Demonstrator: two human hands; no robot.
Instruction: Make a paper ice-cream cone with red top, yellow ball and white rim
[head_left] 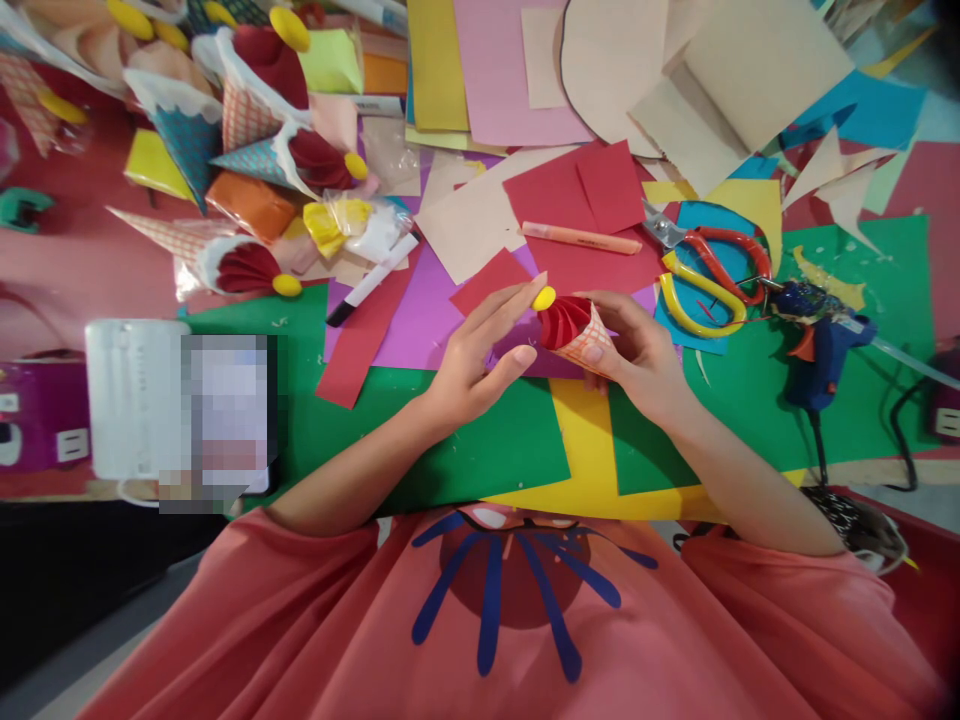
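My right hand (643,352) is closed around a small paper ice cream cone (583,345) with an orange-checked wrapper and a pleated red top (562,320). The cone lies tilted, its red top pointing up and to the left. At the end of the red top sits a yellow ball (544,298). My left hand (480,350) is open beside it, thumb apart from the stretched fingers. Its fingertips are at the yellow ball and appear to touch it. The cone's tip is hidden behind my right hand.
Several finished cones (247,265) lie at the back left. Scissors (709,265) and a blue glue gun (821,350) lie on the right. A peach marker (581,238), a black-and-white marker (373,280) and coloured paper cover the middle. A white box (135,400) stands on the left.
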